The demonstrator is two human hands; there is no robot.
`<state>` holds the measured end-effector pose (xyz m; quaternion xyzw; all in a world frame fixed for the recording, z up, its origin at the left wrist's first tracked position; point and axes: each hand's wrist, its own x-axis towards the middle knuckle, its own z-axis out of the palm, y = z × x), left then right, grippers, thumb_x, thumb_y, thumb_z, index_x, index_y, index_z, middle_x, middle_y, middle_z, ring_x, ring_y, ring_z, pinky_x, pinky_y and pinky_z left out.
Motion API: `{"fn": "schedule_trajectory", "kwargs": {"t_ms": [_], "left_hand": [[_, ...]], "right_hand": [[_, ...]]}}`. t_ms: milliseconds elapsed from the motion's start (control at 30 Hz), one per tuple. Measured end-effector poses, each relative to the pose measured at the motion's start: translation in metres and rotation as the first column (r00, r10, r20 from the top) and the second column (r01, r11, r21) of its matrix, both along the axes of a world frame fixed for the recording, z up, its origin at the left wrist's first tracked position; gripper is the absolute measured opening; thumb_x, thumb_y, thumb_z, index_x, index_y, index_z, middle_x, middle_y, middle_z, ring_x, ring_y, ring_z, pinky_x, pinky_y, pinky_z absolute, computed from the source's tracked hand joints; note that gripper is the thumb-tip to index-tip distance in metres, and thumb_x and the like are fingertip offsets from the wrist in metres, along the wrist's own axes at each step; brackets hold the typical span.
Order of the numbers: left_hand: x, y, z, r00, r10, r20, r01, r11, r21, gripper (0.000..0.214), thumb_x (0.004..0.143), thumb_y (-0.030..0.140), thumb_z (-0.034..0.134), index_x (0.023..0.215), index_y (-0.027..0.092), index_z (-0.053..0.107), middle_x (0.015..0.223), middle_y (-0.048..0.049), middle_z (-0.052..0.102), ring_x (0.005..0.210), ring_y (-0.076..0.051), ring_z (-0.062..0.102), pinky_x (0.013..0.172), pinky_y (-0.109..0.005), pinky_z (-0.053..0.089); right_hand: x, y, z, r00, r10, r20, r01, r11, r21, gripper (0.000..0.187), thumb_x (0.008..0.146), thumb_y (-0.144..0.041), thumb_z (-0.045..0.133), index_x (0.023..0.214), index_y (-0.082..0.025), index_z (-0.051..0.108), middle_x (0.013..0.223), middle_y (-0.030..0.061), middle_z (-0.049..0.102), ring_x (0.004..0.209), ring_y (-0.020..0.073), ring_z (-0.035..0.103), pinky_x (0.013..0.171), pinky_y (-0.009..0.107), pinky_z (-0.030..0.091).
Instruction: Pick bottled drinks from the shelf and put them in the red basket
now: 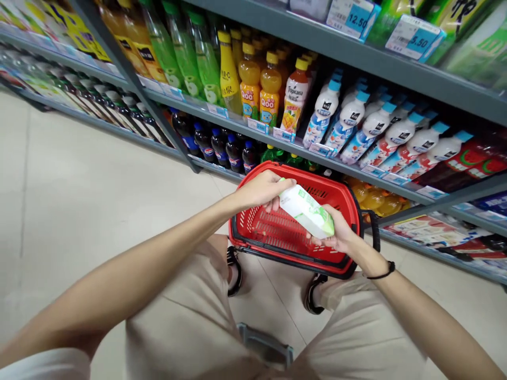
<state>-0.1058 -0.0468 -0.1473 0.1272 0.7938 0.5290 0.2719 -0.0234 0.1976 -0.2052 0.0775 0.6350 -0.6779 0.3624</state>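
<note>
Both my hands hold a white and green carton (307, 212) over a red shopping basket (348, 198) that stands on the floor. My left hand (263, 190) grips the carton's far end from above, fingers curled. My right hand (338, 235) cups its near end from below. A black band circles my right wrist. The carton lies tilted, its near end lower. The basket looks bare inside.
Shelves of bottled drinks (269, 89) run along the far side: green and orange juices, white bottles with blue caps (352, 119), dark cola bottles (222, 148) lower down. Price tags (414, 37) hang on the shelf edges. Pale tiled floor (79, 184) spreads left. My knees are below.
</note>
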Motion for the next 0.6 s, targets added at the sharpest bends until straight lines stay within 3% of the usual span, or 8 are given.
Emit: {"fn": "schedule_trajectory", "kwargs": {"t_ms": [33, 67, 133, 200, 267, 333, 433, 600], "left_hand": [[-0.001, 0.000, 0.000, 1.000, 0.003, -0.003, -0.003, 0.999, -0.041, 0.056, 0.101, 0.050, 0.058, 0.055, 0.018, 0.059, 0.043, -0.0041, 0.057, 0.034, -0.011, 0.047, 0.040, -0.023, 0.034], [-0.002, 0.000, -0.002, 1.000, -0.013, -0.009, 0.012, 0.996, -0.094, 0.056, 0.102, 0.045, 0.054, 0.054, 0.018, 0.058, 0.042, -0.0038, 0.055, 0.035, -0.011, 0.046, 0.041, -0.023, 0.033], [-0.003, 0.002, -0.008, 0.993, -0.103, -0.052, 0.086, 0.963, -0.254, 0.053, 0.102, 0.042, 0.051, 0.055, 0.018, 0.058, 0.044, -0.0046, 0.057, 0.038, -0.012, 0.050, 0.045, -0.025, 0.036], [0.000, 0.008, -0.020, 0.960, -0.238, -0.149, 0.134, 0.856, -0.499, 0.046, 0.100, 0.045, 0.054, 0.066, 0.017, 0.065, 0.061, -0.0091, 0.070, 0.055, -0.018, 0.066, 0.055, -0.027, 0.044], [0.005, 0.018, -0.036, 0.905, -0.366, -0.217, 0.113, 0.699, -0.706, 0.041, 0.098, 0.050, 0.061, 0.085, 0.014, 0.074, 0.089, -0.0165, 0.080, 0.087, -0.027, 0.078, 0.070, -0.030, 0.050], [0.009, 0.032, -0.055, 0.873, -0.445, -0.198, 0.106, 0.571, -0.814, 0.043, 0.097, 0.051, 0.067, 0.100, 0.010, 0.077, 0.112, -0.0237, 0.080, 0.113, -0.035, 0.077, 0.084, -0.032, 0.053], [0.003, 0.057, -0.084, 0.873, -0.484, -0.065, 0.188, 0.457, -0.869, 0.044, 0.098, 0.048, 0.070, 0.104, 0.006, 0.079, 0.116, -0.0287, 0.079, 0.120, -0.039, 0.075, 0.090, -0.036, 0.054], [-0.037, 0.101, -0.127, 0.875, -0.455, 0.165, 0.346, 0.350, -0.870, 0.043, 0.105, 0.051, 0.068, 0.090, 0.012, 0.076, 0.091, -0.0098, 0.079, 0.094, -0.022, 0.077, 0.091, -0.036, 0.060]], "right_hand": [[0.001, -0.002, 0.003, 0.992, 0.101, -0.070, -0.084, 0.973, 0.216, 0.070, 0.106, -0.060, 0.019, 0.104, -0.012, 0.070, 0.071, 0.0148, 0.076, 0.047, 0.0206, 0.066, 0.033, 0.023, 0.037], [0.001, -0.003, 0.006, 0.967, 0.222, -0.128, -0.141, 0.878, 0.458, 0.071, 0.108, -0.054, 0.015, 0.104, -0.011, 0.072, 0.074, 0.0163, 0.077, 0.055, 0.0229, 0.072, 0.040, 0.026, 0.047], [-0.001, 0.000, 0.013, 0.888, 0.437, -0.140, -0.134, 0.539, 0.832, 0.058, 0.111, -0.044, 0.029, 0.110, -0.011, 0.077, 0.094, 0.0206, 0.082, 0.084, 0.0292, 0.083, 0.068, 0.034, 0.062], [-0.007, 0.010, 0.017, 0.858, 0.508, -0.073, -0.089, 0.287, 0.954, 0.037, 0.105, -0.033, 0.054, 0.120, -0.010, 0.079, 0.121, 0.0266, 0.079, 0.118, 0.0382, 0.078, 0.098, 0.045, 0.060], [-0.013, 0.025, 0.018, 0.867, 0.498, 0.021, -0.130, 0.186, 0.974, 0.033, 0.101, -0.024, 0.061, 0.122, -0.007, 0.081, 0.132, 0.0315, 0.075, 0.130, 0.0437, 0.072, 0.109, 0.053, 0.055], [-0.019, 0.040, 0.016, 0.871, 0.480, 0.106, -0.207, 0.162, 0.965, 0.033, 0.100, -0.022, 0.063, 0.123, -0.006, 0.082, 0.132, 0.0322, 0.075, 0.129, 0.0446, 0.073, 0.107, 0.055, 0.056], [-0.025, 0.054, 0.011, 0.879, 0.462, 0.120, -0.226, 0.181, 0.957, 0.036, 0.099, -0.019, 0.064, 0.127, -0.005, 0.080, 0.132, 0.0317, 0.075, 0.129, 0.0427, 0.072, 0.106, 0.052, 0.056], [-0.032, 0.059, -0.002, 0.911, 0.410, -0.045, -0.114, 0.355, 0.928, 0.031, 0.092, -0.023, 0.072, 0.115, -0.005, 0.082, 0.120, 0.0318, 0.078, 0.125, 0.0434, 0.072, 0.109, 0.055, 0.053]]}}
